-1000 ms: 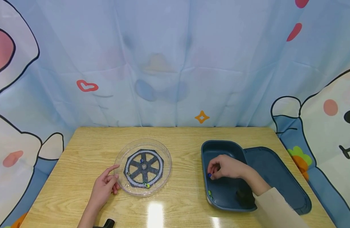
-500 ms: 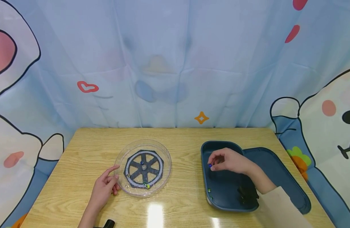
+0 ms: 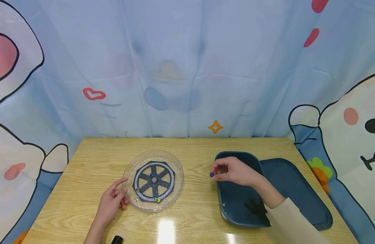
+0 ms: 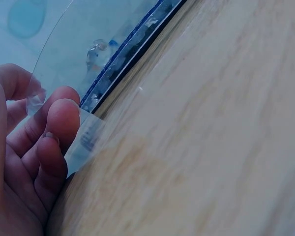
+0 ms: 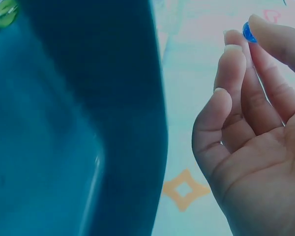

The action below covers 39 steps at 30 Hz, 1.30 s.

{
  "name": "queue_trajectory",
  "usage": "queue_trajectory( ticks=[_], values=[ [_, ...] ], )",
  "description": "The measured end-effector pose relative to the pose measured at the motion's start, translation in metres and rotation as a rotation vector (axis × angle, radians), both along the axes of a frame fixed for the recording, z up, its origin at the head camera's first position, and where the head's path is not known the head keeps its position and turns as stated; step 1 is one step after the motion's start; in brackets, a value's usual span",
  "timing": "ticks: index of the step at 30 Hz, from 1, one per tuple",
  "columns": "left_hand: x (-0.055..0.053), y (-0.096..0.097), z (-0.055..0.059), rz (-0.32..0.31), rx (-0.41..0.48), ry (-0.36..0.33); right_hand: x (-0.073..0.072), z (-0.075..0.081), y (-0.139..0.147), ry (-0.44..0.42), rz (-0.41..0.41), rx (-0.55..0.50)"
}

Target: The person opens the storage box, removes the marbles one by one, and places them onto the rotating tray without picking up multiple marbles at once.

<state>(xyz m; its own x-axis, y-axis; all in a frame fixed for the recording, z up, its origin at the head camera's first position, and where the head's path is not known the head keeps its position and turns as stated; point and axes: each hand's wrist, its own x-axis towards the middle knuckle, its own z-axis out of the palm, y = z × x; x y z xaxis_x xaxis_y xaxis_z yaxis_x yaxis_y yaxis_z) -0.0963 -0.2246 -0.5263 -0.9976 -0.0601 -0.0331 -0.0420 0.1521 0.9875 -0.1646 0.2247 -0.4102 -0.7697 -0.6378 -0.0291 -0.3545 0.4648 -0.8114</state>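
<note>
My right hand [image 3: 236, 172] pinches a blue marble [image 3: 212, 175] between thumb and fingertips, above the left rim of a dark blue bin [image 3: 236, 217]. In the right wrist view the blue marble [image 5: 249, 32] shows at the thumb tip. A green marble [image 3: 224, 204] lies in the bin, with another beside it. On the left, my left hand [image 3: 112, 200] grips the edge of a clear round dish [image 3: 179, 184] with a dark spoked wheel pattern. Several marbles are in the dish, among them a blue marble [image 3: 151, 175] and a yellow-green marble [image 3: 158, 200].
A flat dark blue lid [image 3: 292, 183] lies right of the bin, partly behind the right forearm. A black object [image 3: 117, 240] shows at the table's front edge. Behind the wooden table [image 3: 199, 210] hangs a printed light blue curtain [image 3: 175, 67].
My right hand has lifted the blue marble from inside the bin and moved it left to the bin's rim. The left hand stays at the dish.
</note>
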Motion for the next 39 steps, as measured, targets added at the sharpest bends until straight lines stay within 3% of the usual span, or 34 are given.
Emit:
queue_trajectory(
  ticks=[12, 21, 32, 39],
  values=[
    [0.0, 0.0, 0.002, -0.007, -0.007, 0.005, -0.007, 0.0, -0.052, 0.049, -0.003, 0.008],
    [0.001, 0.001, 0.004, -0.003, -0.008, 0.001, -0.005, -0.003, -0.089, 0.048, 0.04, -0.008],
    [0.001, 0.001, 0.005, 0.009, -0.016, -0.013, -0.007, -0.01, -0.121, 0.076, 0.08, -0.014],
    [0.001, 0.001, 0.005, 0.012, -0.015, -0.036, -0.003, -0.018, -0.133, 0.041, 0.087, -0.009]
  ],
)
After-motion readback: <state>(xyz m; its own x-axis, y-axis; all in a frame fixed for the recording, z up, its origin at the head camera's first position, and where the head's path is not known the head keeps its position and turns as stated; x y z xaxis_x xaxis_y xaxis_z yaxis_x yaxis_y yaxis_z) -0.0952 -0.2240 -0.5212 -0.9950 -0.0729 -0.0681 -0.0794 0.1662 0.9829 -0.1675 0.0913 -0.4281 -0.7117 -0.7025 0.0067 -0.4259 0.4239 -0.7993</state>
